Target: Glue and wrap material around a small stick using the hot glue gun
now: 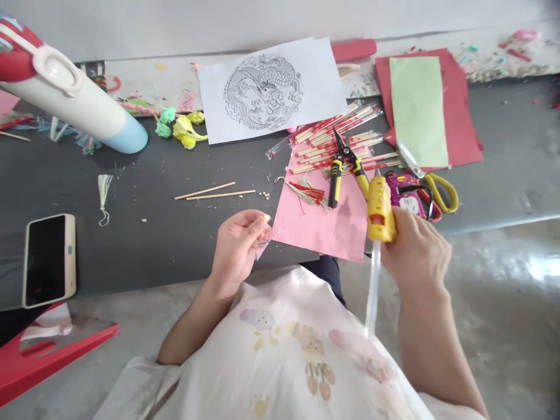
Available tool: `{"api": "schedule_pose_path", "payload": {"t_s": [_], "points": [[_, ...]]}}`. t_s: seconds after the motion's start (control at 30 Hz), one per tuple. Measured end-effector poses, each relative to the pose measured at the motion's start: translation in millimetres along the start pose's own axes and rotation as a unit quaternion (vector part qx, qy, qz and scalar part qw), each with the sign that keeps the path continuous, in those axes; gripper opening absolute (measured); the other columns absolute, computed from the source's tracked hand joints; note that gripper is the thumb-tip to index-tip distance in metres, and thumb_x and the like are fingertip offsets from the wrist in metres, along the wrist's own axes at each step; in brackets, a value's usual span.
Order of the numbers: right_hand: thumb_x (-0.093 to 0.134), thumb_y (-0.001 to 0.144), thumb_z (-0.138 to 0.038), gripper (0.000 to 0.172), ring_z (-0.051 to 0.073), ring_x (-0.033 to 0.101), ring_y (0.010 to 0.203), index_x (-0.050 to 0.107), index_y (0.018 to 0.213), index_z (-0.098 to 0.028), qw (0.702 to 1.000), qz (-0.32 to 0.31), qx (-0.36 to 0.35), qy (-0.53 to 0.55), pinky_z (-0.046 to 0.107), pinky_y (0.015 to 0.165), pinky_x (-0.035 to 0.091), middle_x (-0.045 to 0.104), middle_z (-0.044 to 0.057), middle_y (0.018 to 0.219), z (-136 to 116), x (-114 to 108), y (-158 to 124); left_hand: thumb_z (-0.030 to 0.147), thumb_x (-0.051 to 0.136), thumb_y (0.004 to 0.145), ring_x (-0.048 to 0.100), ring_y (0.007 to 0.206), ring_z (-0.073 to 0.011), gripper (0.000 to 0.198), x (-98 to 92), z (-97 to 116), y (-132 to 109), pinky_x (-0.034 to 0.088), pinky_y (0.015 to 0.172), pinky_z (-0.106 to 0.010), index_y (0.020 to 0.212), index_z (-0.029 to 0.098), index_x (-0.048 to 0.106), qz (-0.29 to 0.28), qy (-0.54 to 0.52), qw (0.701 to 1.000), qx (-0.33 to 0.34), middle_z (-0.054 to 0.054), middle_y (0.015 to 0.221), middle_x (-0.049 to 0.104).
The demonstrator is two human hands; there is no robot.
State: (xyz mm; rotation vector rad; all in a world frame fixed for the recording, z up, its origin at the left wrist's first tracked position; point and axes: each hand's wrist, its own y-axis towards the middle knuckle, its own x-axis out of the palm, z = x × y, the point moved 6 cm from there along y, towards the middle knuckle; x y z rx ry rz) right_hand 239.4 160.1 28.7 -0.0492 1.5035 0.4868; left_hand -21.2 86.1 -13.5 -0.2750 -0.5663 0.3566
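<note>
My right hand (413,248) is wrapped round a yellow glue gun (380,210), its nozzle pointing away from me and a clear glue stick (373,291) sticking out behind. My left hand (240,245) pinches a small pink piece with a dark edge (261,249) near the table's front edge; fingers hide most of it. Between the hands lies a pink sheet (324,227), bearing pliers with black and yellow handles (335,182) and a red and green tassel (310,192). Two thin sticks (219,195) lie beyond my left hand.
Wrapped sticks (324,149), a dragon drawing (266,96), red and green sheets (417,111) and yellow-handled scissors (441,191) lie farther back. At left are a bottle (83,105), a phone (49,261), a pale tassel (104,195) and a red stool (56,359).
</note>
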Motion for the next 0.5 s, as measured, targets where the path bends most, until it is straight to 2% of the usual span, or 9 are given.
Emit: {"api": "schedule_pose_path", "payload": {"t_s": [0.1, 0.2, 0.33, 0.5], "points": [[0.052, 0.08, -0.036, 0.024, 0.021, 0.058, 0.073, 0.054, 0.097, -0.019, 0.992, -0.013, -0.007, -0.122, 0.029, 0.05, 0.03, 0.063, 0.006, 0.08, 3.2, 12.2, 20.1, 0.028, 0.069, 0.074, 0.046, 0.057, -0.0073, 0.013, -1.1, 0.8, 1.4, 0.039, 0.053, -0.023, 0.075, 0.017, 0.064, 0.006, -0.009, 1.0, -0.008, 0.002, 0.061, 0.047], [0.049, 0.082, -0.036, 0.023, 0.022, 0.056, 0.072, 0.052, 0.092, -0.016, 0.98, -0.039, -0.018, -0.195, 0.029, 0.047, 0.023, 0.059, 0.008, 0.08, 4.1, 21.4, 39.0, 0.028, 0.071, 0.072, 0.044, 0.057, -0.0069, 0.014, -1.3, 3.0, 1.6, 0.039, 0.053, -0.023, 0.073, 0.016, 0.063, 0.014, -0.015, 1.0, -0.005, 0.002, 0.063, 0.049], [0.048, 0.084, -0.038, 0.028, 0.026, 0.056, 0.076, 0.051, 0.096, -0.012, 0.965, -0.093, -0.037, -0.242, 0.029, 0.046, 0.014, 0.057, 0.011, 0.085, 6.8, 28.2, 59.4, 0.025, 0.072, 0.071, 0.043, 0.057, -0.0062, 0.013, -4.2, 5.4, 1.8, 0.039, 0.055, -0.023, 0.071, 0.016, 0.063, 0.017, -0.01, 1.0, 0.012, 0.002, 0.063, 0.049], [0.044, 0.089, -0.034, 0.031, 0.03, 0.055, 0.085, 0.05, 0.102, -0.006, 0.953, -0.148, -0.065, -0.256, 0.03, 0.05, 0.015, 0.057, 0.017, 0.093, 8.3, 36.5, 79.5, 0.024, 0.068, 0.075, 0.043, 0.058, -0.0062, 0.01, -11.1, 4.6, 1.5, 0.037, 0.055, -0.022, 0.072, 0.015, 0.064, 0.008, -0.006, 1.0, 0.011, 0.001, 0.063, 0.048]]}}
